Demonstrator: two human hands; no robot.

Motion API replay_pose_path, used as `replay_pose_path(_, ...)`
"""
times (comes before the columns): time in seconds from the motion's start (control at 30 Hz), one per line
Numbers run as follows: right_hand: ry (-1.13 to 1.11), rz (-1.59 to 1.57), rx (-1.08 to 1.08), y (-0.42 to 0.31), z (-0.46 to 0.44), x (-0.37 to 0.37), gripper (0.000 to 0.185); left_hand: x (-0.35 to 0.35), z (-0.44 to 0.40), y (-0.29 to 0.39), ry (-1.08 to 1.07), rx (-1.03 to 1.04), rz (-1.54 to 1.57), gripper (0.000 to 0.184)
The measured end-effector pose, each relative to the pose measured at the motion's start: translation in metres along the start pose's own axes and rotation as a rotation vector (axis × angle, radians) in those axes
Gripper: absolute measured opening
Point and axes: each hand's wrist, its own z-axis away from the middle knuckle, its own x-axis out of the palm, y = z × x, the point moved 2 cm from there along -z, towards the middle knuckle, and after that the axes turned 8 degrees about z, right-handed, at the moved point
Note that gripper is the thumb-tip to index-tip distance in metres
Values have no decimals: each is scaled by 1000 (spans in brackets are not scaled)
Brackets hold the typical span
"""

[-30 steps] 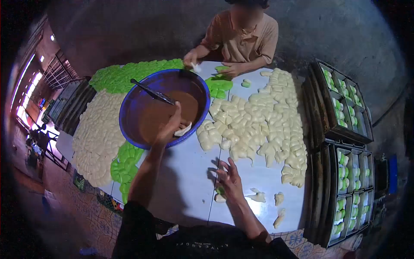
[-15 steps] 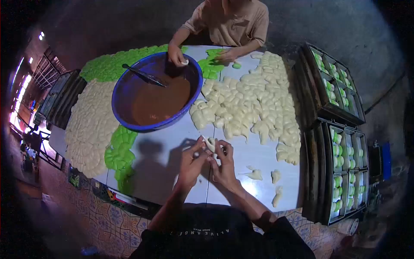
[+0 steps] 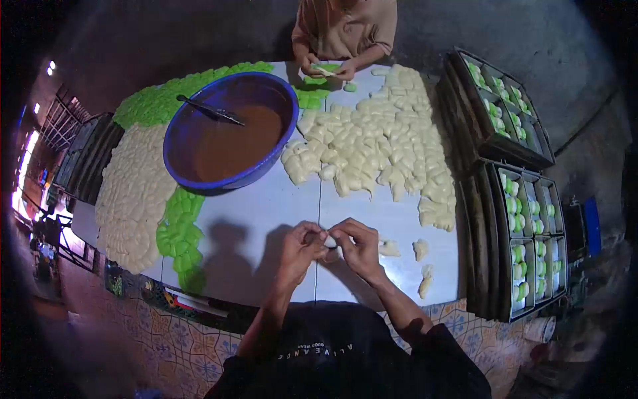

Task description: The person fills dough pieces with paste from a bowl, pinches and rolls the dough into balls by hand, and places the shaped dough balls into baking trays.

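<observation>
Close together above the near part of the white table (image 3: 256,219), my left hand (image 3: 302,251) and my right hand (image 3: 359,247) pinch one small white dough piece (image 3: 329,242) between their fingertips. Beyond them to the left stands a blue basin (image 3: 174,174) of brown filling (image 3: 239,139), with a dark utensil (image 3: 211,110) leaning inside. Cream dough pieces (image 3: 372,139) spread over the right half of the table. A few loose scraps (image 3: 421,250) lie right of my right hand.
A co-worker (image 3: 345,30) across the table holds a flat piece of dough (image 3: 327,72). Green dough (image 3: 179,233) and pale dough (image 3: 133,193) cover the left side. Stacked metal trays (image 3: 508,110) with green and white pieces stand at the right.
My left hand has come out of the basin and joined my right hand around the dough, which now looks more closed up. The co-worker's hand has left the basin; both their hands now hold dough.
</observation>
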Motion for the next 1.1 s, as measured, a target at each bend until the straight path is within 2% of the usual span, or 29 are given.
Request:
replay_pose_path(0.07, 82, 2, 6, 6, 5, 7, 22, 5, 1, -7, 21, 141, -58, 15)
replay_pose_path(0.1, 63, -90, 90, 8, 6, 9, 26, 1, 2, -6, 37, 200, -313, 12)
replay_pose_path(0.13, 46, -183, 173, 8, 5, 9, 29, 0, 1, -5, 30, 181, -319, 12)
replay_pose_path(0.17, 90, 65, -18, 3, 1, 4, 36, 0, 2, -1, -4, 289, -363, 16)
replay_pose_path(0.2, 23, 120, 26, 1, 1, 3, 38, 0, 4, 1, -38, 398, -405, 22)
replay_pose_path(0.23, -132, -36, 159, 10, 2, 5, 40, -2, 4, 0, -51, 349, -329, 35)
replay_pose_path(0.27, -283, -194, 285, 24, 4, 8, 41, -3, 3, 0, -60, 341, -335, 35)
replay_pose_path(0.33, -781, -597, 481, 40, 11, 11, 44, -4, 6, -2, -253, 340, 9, 40)
replay_pose_path(0.4, -576, -509, 339, 39, 10, 9, 38, -22, -2, -15, -255, 366, 6, 41)
replay_pose_path(0.47, -361, -73, 194, 56, -8, 11, 33, -35, -1, -15, 46, 707, -550, 36)
replay_pose_path(0.5, -166, -9, 196, 49, -17, 10, 27, -41, -8, -27, 224, 578, -291, 26)
replay_pose_path(0.53, -134, -99, 203, 89, -19, 25, 28, -44, -6, -30, 215, 570, -297, 26)
replay_pose_path(0.6, -299, -136, 298, 131, -16, 33, 26, -57, -4, -39, 233, 183, -139, 32)
replay_pose_path(0.63, -300, -133, 293, 130, -18, 32, 26, -64, -4, -46, 236, 134, -152, 36)
replay_pose_path(0.7, 22, 191, 28, 119, -13, 28, 26, -70, 0, -61, 190, 130, -180, 37)
replay_pose_path(0.73, 17, 190, 32, 110, -14, 24, 26, -72, 3, -71, 137, 125, -209, 39)
replay_pose_path(0.77, -170, 185, 84, 102, -13, 23, 26, -83, 0, -94, 107, 175, -437, 42)
replay_pose_path(0.8, -353, 177, 135, 98, -13, 24, 25, -74, 4, -95, 106, 170, -440, 42)
replay_pose_path(0.83, -503, 167, 99, 108, -14, 26, 37, -59, 6, -94, 173, 153, -331, 38)
replay_pose_path(0.87, -499, 165, 98, 115, -10, 26, 37, -51, 7, -92, 238, 135, -223, 35)
replay_pose_path(0.93, -517, 370, -197, 97, -6, 17, 64, -67, 6, -93, 225, 126, -268, 30)
replay_pose_path(0.97, -638, 422, -211, 92, -6, 10, 89, -81, 1, -101, 274, 280, -335, 28)
replay_pose_path(1.0, -645, 459, -231, 79, -5, 8, 88, -98, -5, -110, 311, 435, -402, 27)
replay_pose_path(1.03, -680, 467, -309, 89, -1, 14, 84, -119, -10, -121, 358, 464, -393, 28)
replay_pose_path(1.07, -709, 483, -374, 104, 7, 20, 81, -149, -15, -140, 401, 454, -22, 24)
replay_pose_path(1.1, -669, 436, -352, 112, 13, 29, 73, -103, 0, -90, 344, 708, -630, 14)
